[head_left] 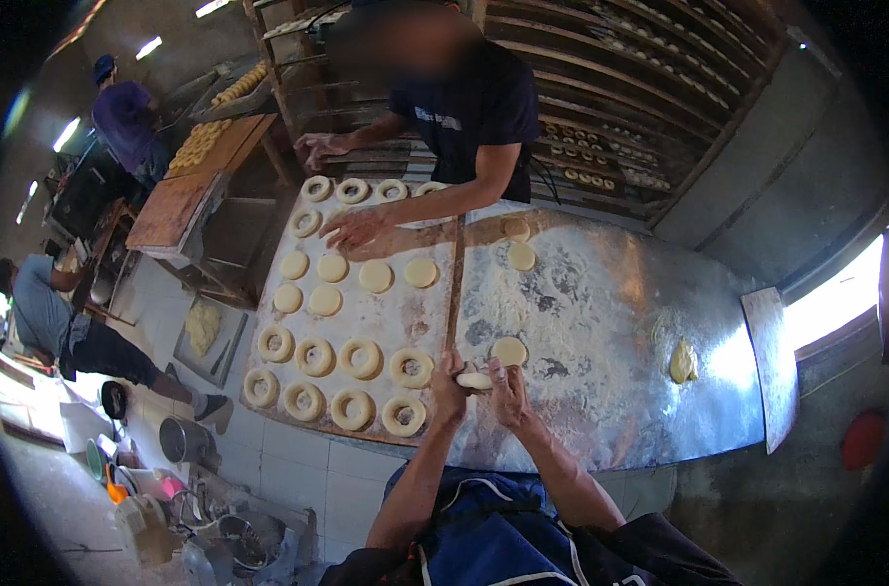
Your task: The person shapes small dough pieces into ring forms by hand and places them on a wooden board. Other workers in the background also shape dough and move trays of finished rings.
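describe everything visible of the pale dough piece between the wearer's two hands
The pale cream dough piece looks soft and smooth, showing as a short, thick, rounded band. The bare left hand and bare right hand grip it from either side, near the front of the floury grey metal worktop. The hands hide its ends, so its full outline, and whether it has a hole, cannot be told.

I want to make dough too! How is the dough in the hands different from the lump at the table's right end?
The held dough is between the left hand and right hand; the dough lump lies on the table. The held dough looks smooth and pale; the dough lump looks uneven and yellower. Both are dough.
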